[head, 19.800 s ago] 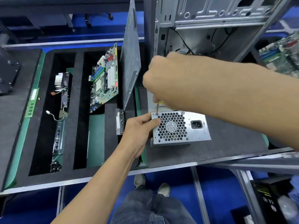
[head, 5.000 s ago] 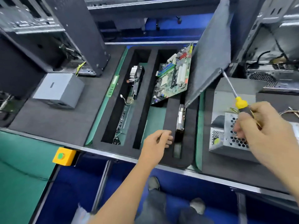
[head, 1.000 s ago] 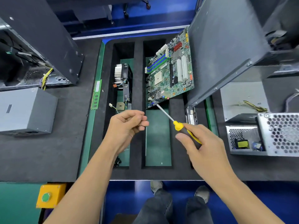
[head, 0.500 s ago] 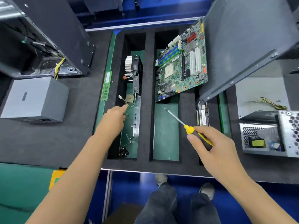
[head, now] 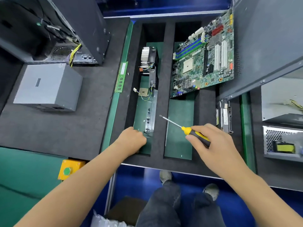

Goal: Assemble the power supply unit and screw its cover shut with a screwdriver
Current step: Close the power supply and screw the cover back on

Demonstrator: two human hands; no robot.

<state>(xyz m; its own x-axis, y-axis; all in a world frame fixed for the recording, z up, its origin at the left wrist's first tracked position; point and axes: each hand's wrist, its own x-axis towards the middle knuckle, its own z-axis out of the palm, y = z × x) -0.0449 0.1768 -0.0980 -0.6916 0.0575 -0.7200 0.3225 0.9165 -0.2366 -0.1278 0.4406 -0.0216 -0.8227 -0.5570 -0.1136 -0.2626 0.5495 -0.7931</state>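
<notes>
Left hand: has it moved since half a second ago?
Yes. The left hand has dropped toward the near end of the foam tray's left slot, away from the small chip it was beside.

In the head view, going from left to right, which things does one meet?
Closed grey power supply box → RAM stick → cooler with fan → motherboard → screwdriver in the right hand → open power supply unit.

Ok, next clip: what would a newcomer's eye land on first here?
Probably the yellow-and-black screwdriver gripped in the right hand at centre, its tip over the black foam tray. Next, the green motherboard propped in the tray's right slot, and the left hand reaching into the left slot.
</notes>
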